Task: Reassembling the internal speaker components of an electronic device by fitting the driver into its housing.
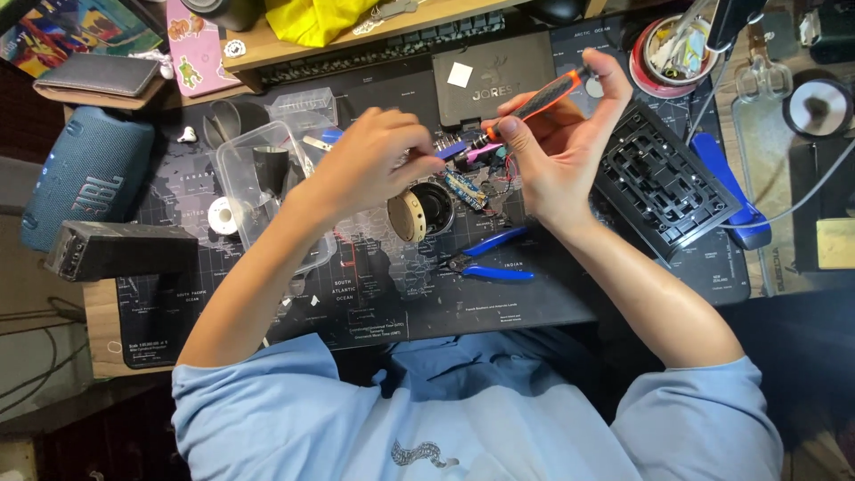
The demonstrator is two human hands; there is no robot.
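The right hand point(557, 147) is closed round an orange-and-black screwdriver point(543, 96), thumb and fingers pinching the grip while its tip slants down to the left, toward the left hand point(374, 160). The tip itself is lost among small parts and cannot be made out clearly. The left hand is curled, fingertips pinched on a small assembly point(472, 156) of purple, pink and blue pieces; most of what it grips is hidden behind the knuckles, so its exact shape cannot be told. Both hands hover above the dark map-printed desk mat point(356, 303) on the table.

Just below the hands lie a round tan-and-black speaker part point(420, 212) and a little blue circuit board point(466, 189). Nearer the person, blue-handled cutters point(490, 258) rest on the mat. Left of the left forearm stands a clear plastic box point(258, 178), partly covered by that arm. Right of the right wrist lies a black grid-like frame point(663, 183), with a blue tool point(730, 191) half hidden behind it. A teal speaker point(85, 178) sits at the left edge.
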